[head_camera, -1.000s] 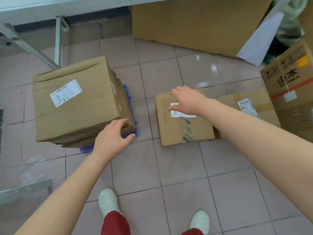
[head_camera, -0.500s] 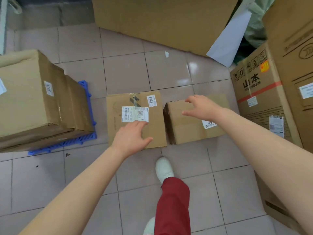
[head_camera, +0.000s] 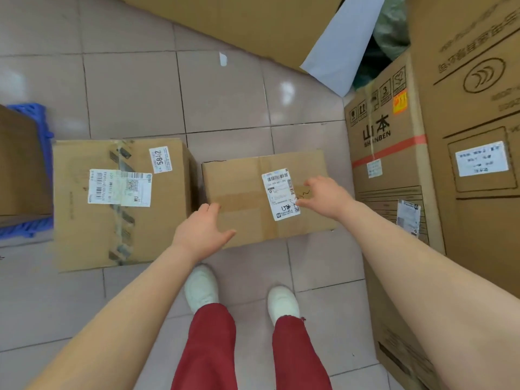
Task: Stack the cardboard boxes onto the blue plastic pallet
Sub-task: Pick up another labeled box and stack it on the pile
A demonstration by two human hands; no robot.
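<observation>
Two cardboard boxes sit side by side on the tiled floor (head_camera: 225,108), just apart. The smaller box (head_camera: 253,192), centre, carries a white shipping label on top. The left hand (head_camera: 201,230) is spread flat, fingers extended, over that box's near-left top corner; contact cannot be confirmed. The right hand (head_camera: 323,197) is spread, fingers loosely curved, over the top near the right edge, beside the label; neither hand grips anything. The larger box (head_camera: 121,204) lies to the left, taped and labelled "5842". At far left, the blue plastic pallet (head_camera: 33,119) carries a stacked box (head_camera: 19,170), partly out of view. Tall printed cartons (head_camera: 394,153) stand at right. White shoes (head_camera: 201,287) and red trousers show at near centre.
</observation>
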